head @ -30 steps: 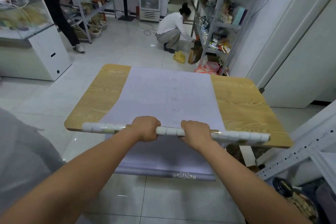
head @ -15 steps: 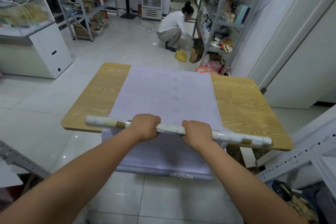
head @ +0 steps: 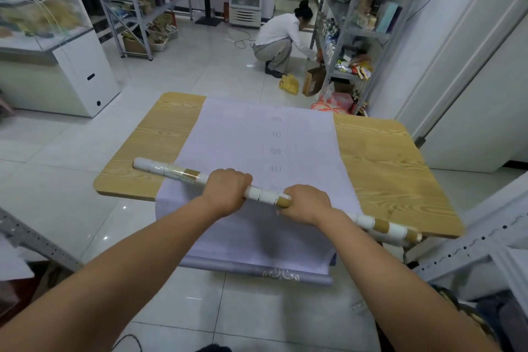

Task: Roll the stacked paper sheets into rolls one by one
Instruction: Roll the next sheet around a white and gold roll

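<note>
In the head view, a long patterned roll [head: 183, 176] is seen lying slantwise across the near part of the desk [head: 385, 166], on top of the stacked paper sheets [head: 257, 146]. It is gripped near its middle by the left hand [head: 225, 194] and the right hand [head: 307, 203], which sit close together with fingers [head: 237, 178] curled over its top. The roll is judged light, hollow and easily crushed or telescoped, and its glossy skin is probably slippery. A hold spaced wider toward the ends would likely be steadier. The sheets are thin and limp, draped over the near desk edge and hanging toward the floor [head: 71, 180], their lower end curled. The roll's right end reaches that edge. Bare wood is left on both sides of the sheets. A crouching person [head: 280, 37] and shelving [head: 357, 23] are well apart.
</note>
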